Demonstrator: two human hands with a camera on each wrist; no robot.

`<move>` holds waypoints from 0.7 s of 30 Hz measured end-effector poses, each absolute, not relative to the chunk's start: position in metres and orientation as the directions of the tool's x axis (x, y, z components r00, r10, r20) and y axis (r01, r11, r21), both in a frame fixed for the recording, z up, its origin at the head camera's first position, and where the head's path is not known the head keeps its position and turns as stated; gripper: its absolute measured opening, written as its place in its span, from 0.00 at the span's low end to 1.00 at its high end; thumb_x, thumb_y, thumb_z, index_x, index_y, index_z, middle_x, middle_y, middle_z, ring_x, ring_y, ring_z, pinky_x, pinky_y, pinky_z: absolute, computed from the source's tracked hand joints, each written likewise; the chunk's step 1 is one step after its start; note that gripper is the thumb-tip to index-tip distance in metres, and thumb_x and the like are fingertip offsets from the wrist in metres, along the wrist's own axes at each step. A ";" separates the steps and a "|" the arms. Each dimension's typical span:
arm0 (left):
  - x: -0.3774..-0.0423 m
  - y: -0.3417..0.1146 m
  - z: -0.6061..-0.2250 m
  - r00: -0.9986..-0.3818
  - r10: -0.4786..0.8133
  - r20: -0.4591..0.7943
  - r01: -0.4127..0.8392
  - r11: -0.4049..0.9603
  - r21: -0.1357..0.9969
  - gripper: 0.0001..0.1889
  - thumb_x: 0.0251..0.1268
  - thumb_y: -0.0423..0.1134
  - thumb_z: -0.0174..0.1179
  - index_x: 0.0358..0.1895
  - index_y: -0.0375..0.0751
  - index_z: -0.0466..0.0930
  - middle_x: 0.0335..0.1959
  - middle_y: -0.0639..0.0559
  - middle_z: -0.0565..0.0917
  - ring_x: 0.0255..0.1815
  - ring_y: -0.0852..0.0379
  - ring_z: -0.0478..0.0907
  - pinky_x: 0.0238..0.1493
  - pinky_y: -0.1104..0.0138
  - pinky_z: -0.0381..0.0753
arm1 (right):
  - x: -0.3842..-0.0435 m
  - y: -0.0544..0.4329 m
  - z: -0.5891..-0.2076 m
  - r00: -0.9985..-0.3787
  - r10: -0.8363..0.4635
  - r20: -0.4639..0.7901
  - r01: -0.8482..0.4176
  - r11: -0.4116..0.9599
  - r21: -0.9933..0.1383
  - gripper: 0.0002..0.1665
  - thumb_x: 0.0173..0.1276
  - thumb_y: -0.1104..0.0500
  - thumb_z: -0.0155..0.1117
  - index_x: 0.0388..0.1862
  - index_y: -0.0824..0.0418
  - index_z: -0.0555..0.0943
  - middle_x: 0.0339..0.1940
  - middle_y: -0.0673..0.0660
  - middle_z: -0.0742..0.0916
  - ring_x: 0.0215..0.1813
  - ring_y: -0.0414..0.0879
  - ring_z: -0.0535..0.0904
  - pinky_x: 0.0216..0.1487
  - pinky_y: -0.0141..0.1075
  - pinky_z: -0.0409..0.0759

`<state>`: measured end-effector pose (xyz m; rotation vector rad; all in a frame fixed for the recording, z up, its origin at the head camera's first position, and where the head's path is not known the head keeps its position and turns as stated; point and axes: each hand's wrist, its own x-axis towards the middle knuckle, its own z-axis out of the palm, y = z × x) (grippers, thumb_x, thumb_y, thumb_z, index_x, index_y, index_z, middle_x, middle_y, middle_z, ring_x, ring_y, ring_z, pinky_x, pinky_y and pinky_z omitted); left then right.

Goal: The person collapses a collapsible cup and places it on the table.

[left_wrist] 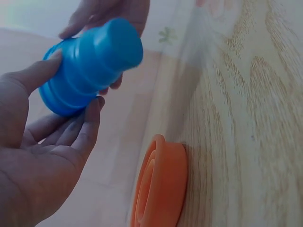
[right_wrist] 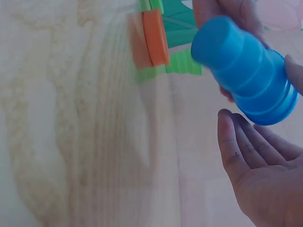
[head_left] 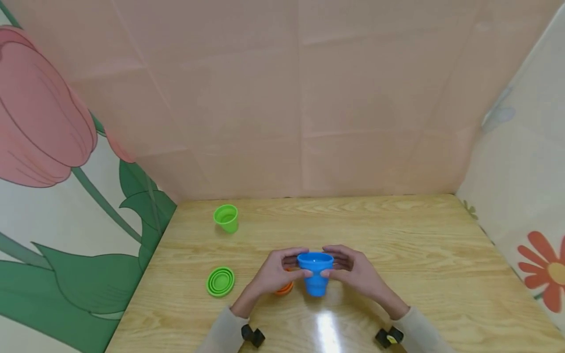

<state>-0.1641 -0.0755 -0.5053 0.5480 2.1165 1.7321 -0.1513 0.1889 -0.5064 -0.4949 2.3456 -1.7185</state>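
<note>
Blue cup (head_left: 315, 277): drawn out to full height, mouth up, held between both hands just above the wooden table (head_left: 419, 245); part of its inner wall shows from above.
Orange cup (left_wrist: 169, 179): folded flat into nested rings, on the table beside the left hand (head_left: 274, 272), which partly hides it in the head view.
Flat green cup (head_left: 220, 281): its rings nested one inside another, left of the orange one.
Tall green cup (head_left: 226, 218): stands farther back, mouth up.
Left grip: thumb on the near wall, fingers curved round the side.
Right hand (head_left: 359, 272): thumb likewise pressed near the rim, fingers part-bent alongside.
</note>
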 end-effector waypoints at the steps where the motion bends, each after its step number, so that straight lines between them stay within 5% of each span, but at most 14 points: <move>1: -0.164 -0.075 -0.506 -0.864 0.502 -0.034 0.063 0.174 0.983 0.30 0.70 0.46 0.71 0.71 0.38 0.78 0.67 0.41 0.84 0.65 0.46 0.85 0.64 0.59 0.88 | -0.152 0.189 -0.506 -0.927 -0.373 0.045 -0.161 0.287 -0.944 0.33 0.70 0.53 0.75 0.70 0.63 0.78 0.66 0.67 0.85 0.59 0.50 0.88 0.58 0.29 0.87; 10: -0.168 -0.075 -0.508 -0.884 0.462 -0.076 0.013 0.186 0.982 0.27 0.73 0.54 0.66 0.68 0.41 0.81 0.61 0.41 0.88 0.59 0.49 0.88 0.58 0.60 0.91 | -0.154 0.190 -0.505 -0.927 -0.362 0.101 -0.215 0.289 -0.933 0.24 0.75 0.55 0.70 0.66 0.62 0.81 0.61 0.63 0.89 0.58 0.43 0.87 0.59 0.30 0.86; 21: -0.166 -0.076 -0.510 -0.892 0.440 -0.108 -0.027 0.185 0.982 0.27 0.76 0.56 0.63 0.66 0.39 0.82 0.61 0.41 0.87 0.60 0.48 0.88 0.66 0.46 0.86 | -0.153 0.187 -0.507 -0.949 -0.306 0.068 -0.145 0.236 -0.961 0.19 0.75 0.53 0.70 0.60 0.60 0.85 0.56 0.63 0.90 0.52 0.38 0.89 0.53 0.32 0.90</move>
